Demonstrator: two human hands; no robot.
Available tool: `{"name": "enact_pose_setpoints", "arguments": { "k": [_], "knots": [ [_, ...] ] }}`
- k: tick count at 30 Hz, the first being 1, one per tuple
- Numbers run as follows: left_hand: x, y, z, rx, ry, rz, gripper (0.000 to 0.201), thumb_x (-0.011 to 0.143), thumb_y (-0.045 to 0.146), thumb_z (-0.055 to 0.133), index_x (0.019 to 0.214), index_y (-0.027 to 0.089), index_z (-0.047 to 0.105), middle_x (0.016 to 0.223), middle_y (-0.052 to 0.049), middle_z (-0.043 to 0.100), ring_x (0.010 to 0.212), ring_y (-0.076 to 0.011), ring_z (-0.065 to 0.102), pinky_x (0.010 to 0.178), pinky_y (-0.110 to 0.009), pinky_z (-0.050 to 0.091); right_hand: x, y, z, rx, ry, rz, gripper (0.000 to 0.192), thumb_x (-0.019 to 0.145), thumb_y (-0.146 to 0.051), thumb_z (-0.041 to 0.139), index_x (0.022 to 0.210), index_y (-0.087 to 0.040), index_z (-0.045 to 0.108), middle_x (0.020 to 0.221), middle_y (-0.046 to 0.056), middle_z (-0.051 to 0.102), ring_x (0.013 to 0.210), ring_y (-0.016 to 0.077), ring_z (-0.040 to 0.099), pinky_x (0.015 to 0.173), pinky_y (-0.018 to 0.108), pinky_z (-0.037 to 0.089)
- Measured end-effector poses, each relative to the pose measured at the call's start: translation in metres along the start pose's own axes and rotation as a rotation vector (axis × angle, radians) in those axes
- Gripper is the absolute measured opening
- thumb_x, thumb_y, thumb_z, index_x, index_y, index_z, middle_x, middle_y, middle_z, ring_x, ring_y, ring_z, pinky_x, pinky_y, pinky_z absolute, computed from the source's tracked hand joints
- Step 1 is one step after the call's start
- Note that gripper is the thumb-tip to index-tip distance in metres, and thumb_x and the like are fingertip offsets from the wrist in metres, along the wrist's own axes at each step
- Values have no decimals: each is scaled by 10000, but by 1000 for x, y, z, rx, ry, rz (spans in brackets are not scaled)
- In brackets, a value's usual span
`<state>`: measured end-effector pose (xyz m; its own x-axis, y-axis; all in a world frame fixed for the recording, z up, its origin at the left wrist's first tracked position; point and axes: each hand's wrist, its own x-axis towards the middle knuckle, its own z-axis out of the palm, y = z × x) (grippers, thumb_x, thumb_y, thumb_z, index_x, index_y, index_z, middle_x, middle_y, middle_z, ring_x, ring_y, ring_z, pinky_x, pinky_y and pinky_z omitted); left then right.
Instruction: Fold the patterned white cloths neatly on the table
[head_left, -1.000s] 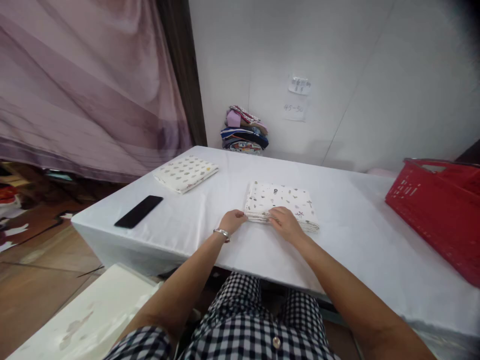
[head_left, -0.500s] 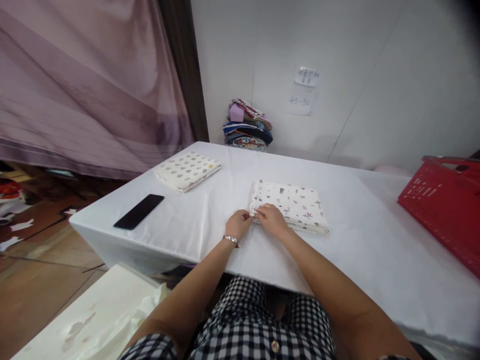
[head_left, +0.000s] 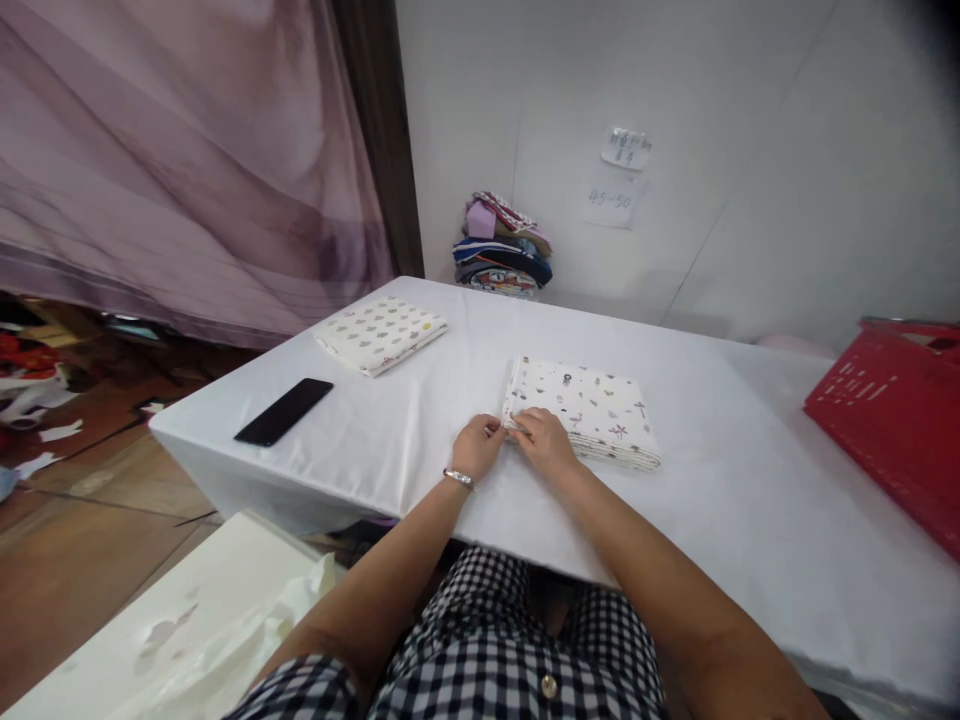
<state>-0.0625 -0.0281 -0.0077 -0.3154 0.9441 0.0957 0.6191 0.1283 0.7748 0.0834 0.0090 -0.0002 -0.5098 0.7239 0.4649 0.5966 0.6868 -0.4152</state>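
A: Pinching the near left corner of the folded white cloth printed with small figures (head_left: 581,412), both hands meet there. The left hand (head_left: 478,446), a silver bracelet (head_left: 458,478) on its wrist, has its grip closed on the cloth's edge from the left, and the right hand (head_left: 546,440) has its grip clenched on the same corner from above, fingertips touching the left's.

B: And where does that cloth lie?

A: Flat on the desk covered in smooth white fabric (head_left: 420,430), near the middle of its front half, layers stacked square.

B: What else does the desk carry?

A: A second folded white cloth with grey and yellow spots (head_left: 381,333) at the far left, a black flat phone (head_left: 284,411) near the left front edge, well apart from the hands, and a red plastic slotted basket (head_left: 892,420) at the right edge. A pile of coloured folded fabrics (head_left: 501,248) sits at the back against the wall.

B: The room?

A: White panelled wall (head_left: 750,150) with two paper notes (head_left: 619,180), a mauve curtain (head_left: 187,170) on the left, brown wooden floor (head_left: 82,520) below it.
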Motion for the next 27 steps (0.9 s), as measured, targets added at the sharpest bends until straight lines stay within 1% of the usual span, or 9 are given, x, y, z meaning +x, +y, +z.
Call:
{"name": "enact_pose_setpoints", "arguments": {
  "k": [3,7,13,18,23,25,27],
  "knots": [
    [1,-1,1,8,5,2,115,746,279,566,834,219,610,807,11,658,717,-129,600,672,-235,429,1,0,1,-36,-15,-2,104,823,-233,538,858,-198,629,886,42,599,851,182,494,750,296,358],
    [2,-2,2,14,11,14,114,747,300,564,814,221,611,789,12,657,708,-130,599,660,-235,429,3,-1,4,-18,3,47,134,842,-199,494,812,-201,625,857,30,602,823,171,497,742,284,360],
    [2,-3,3,-3,19,18,118,741,305,564,803,216,609,794,10,658,707,-129,598,659,-232,429,5,-2,8,40,93,159,189,866,-200,430,781,-197,599,823,30,590,799,161,506,719,269,370],
    [3,-1,1,-29,24,30,147,766,324,520,780,213,616,796,1,662,703,-135,593,650,-239,422,4,-2,12,-3,91,134,192,863,-221,429,771,-198,596,821,40,583,808,174,498,730,285,363],
    [4,3,0,-92,41,15,112,731,269,527,726,194,610,726,-1,646,664,-129,577,627,-234,423,5,-2,14,98,141,248,207,864,-234,404,796,-203,598,821,32,580,791,164,508,709,277,378],
    [5,4,1,-131,44,6,108,715,254,527,694,187,610,688,3,637,646,-126,569,621,-232,424,5,-3,14,93,145,241,210,864,-231,400,805,-204,600,829,37,582,800,168,508,716,283,379],
    [5,4,2,-177,38,0,112,702,246,528,666,179,611,662,4,630,637,-125,566,618,-233,424,3,-5,12,58,128,188,204,860,-213,403,817,-201,602,845,48,587,822,177,504,738,295,374]
  ]
}}
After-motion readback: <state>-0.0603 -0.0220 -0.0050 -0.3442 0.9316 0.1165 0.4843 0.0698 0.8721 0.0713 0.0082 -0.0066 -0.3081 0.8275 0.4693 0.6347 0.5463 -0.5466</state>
